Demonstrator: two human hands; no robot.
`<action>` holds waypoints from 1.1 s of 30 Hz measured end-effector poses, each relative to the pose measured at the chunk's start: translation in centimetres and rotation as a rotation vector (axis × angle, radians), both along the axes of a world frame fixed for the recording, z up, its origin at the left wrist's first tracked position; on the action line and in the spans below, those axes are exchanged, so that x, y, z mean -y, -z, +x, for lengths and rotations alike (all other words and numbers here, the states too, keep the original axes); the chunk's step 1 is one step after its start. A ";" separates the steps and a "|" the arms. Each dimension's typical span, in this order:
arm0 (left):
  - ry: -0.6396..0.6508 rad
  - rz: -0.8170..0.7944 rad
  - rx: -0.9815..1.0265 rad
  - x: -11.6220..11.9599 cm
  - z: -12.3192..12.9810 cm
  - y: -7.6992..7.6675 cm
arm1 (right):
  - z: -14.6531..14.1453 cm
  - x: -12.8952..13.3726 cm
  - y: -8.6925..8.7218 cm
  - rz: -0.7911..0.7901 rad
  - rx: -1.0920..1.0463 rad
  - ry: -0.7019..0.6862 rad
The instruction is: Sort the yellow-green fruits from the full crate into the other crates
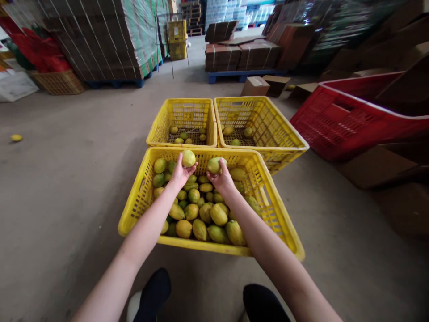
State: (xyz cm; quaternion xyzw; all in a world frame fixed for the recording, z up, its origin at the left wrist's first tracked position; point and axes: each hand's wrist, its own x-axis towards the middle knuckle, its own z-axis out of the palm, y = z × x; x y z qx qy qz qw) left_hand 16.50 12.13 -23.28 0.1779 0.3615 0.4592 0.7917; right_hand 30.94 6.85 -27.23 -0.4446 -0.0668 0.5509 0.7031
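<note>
A near yellow crate (214, 248) holds several yellow-green fruits (219, 214), heaped toward its front. Over its back left part, my left hand (182, 173) is closed round a yellow fruit (188, 158). My right hand (221, 179) grips a greener fruit (213, 165) above the same crate, a short way to the right. The two hands are apart, and both fruits are raised above the heap. Behind stand two more yellow crates, a left one (182, 145) and a right one (263, 146), each with a few fruits on its bottom.
A large red crate (338, 120) stands at the right beside cardboard boxes (385, 165). One yellow fruit (16, 137) lies on the floor at the far left. Wrapped pallet stacks (94, 40) and a blue pallet (231, 77) are farther back. My feet are below the near crate.
</note>
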 end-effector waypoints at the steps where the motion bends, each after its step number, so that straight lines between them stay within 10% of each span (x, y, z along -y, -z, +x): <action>1: -0.071 0.069 -0.072 0.1 0.1 0.0 | 0.0 0.0 0.2 0.017 0.094 0.051; 5: -0.254 0.401 -0.302 0.5 0.3 0.3 | -0.3 0.4 0.2 0.152 0.544 0.294; 13: -0.042 0.861 -0.560 1.4 -0.1 0.9 | -0.8 1.3 -1.0 0.212 1.001 0.264; 20: -0.084 0.713 -0.470 1.4 -0.3 -0.1 | -0.1 1.0 -1.1 0.156 0.998 0.203; 33: 0.030 0.128 0.060 0.7 -0.5 -0.7 | 1.5 0.8 -2.5 0.260 0.230 -0.085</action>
